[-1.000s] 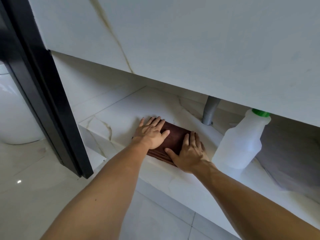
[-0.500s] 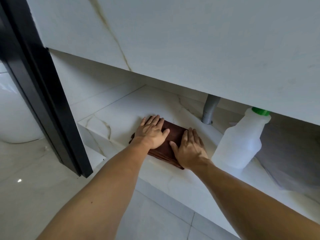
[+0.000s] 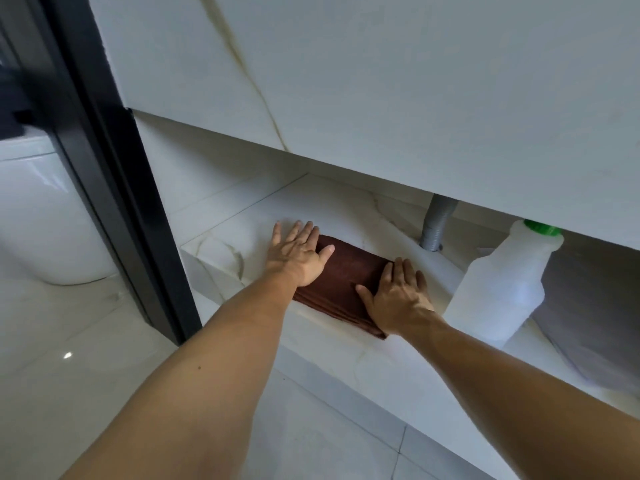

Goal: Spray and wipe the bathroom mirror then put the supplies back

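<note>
Nearest the camera lie glossy pale floor tiles with thin grout lines, and two bare forearms reach forward across them. They end at a low marble-look shelf — a smooth white slab with faint grey-gold veining and a squared front edge.

On that shelf lies the folded brown cloth, a soft, napped rectangle whose stacked layers show as thin ridges along its near edge. The left hand lies palm-down at the cloth's left end, fingers straight and slightly fanned, their tips reaching past the fabric onto the bare stone, the thumb stretched out to the right over the cloth. The right hand lies flat on the cloth's right end, fingers straight and close together, thumb splayed left across the fabric. Neither hand curls round anything.

Just to the right of the right hand stands a translucent white plastic bottle — ribbed at the shoulder, upright on the shelf, capped in green. No label or lettering can be read on it.

Behind the cloth a grey corrugated drain pipe rises from the shelf and passes up behind the broad white veined vanity panel. To the left a black door frame runs diagonally, with a rounded white toilet beyond it.
</note>
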Motion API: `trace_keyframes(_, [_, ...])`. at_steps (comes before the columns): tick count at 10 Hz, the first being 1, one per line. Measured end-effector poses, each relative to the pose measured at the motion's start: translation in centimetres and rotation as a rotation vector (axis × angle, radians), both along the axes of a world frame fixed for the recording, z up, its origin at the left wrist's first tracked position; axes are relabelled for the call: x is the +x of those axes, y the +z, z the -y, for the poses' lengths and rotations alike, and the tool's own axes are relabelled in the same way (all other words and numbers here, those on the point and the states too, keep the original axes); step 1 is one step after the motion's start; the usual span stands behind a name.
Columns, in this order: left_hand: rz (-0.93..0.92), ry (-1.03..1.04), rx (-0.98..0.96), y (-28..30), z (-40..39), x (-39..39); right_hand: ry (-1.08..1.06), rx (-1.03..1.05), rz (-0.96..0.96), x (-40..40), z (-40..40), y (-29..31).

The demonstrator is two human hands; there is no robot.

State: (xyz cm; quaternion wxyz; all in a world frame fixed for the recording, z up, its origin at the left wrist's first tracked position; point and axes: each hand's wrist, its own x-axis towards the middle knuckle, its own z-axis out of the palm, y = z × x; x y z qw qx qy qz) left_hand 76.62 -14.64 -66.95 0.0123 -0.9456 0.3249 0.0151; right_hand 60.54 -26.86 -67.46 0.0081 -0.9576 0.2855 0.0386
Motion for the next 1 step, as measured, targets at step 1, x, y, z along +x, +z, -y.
trace_keyframes(1, [0.034,0.038,-0.068,1.67,-1.75,0.69,-0.015,-0.003,0.05,-0.06,-0.03,0.96])
